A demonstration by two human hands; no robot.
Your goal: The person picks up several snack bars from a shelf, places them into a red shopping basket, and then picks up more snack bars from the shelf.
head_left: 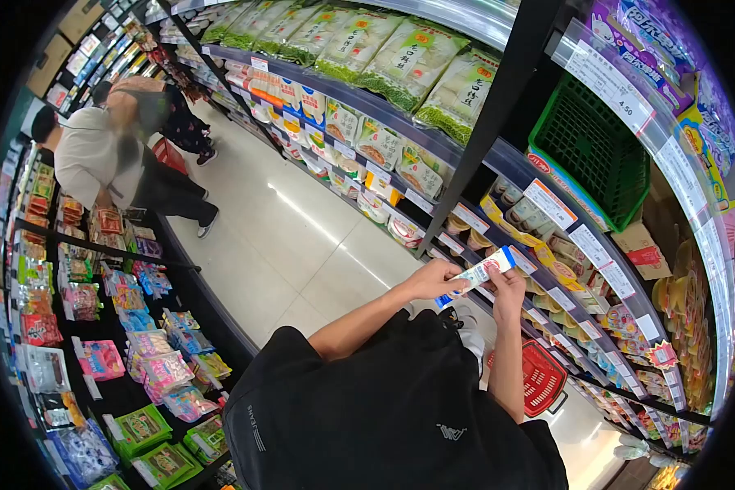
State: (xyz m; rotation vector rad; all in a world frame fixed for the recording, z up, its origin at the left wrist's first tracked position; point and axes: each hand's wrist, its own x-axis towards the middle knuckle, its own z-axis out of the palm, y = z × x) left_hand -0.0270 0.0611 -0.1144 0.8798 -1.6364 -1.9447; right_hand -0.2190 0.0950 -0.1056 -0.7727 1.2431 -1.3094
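Shop aisle (302, 237), stocked shelves (400, 122), glossy floor

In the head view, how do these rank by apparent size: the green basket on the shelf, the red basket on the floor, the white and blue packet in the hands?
1. green basket
2. red basket
3. white and blue packet

Nearness to the camera makes the baskets' order unsure.

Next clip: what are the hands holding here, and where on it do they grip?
Both hands hold one small white-and-blue packet: the left hand grips its lower end, the right hand pinches its upper end, near the shelf.
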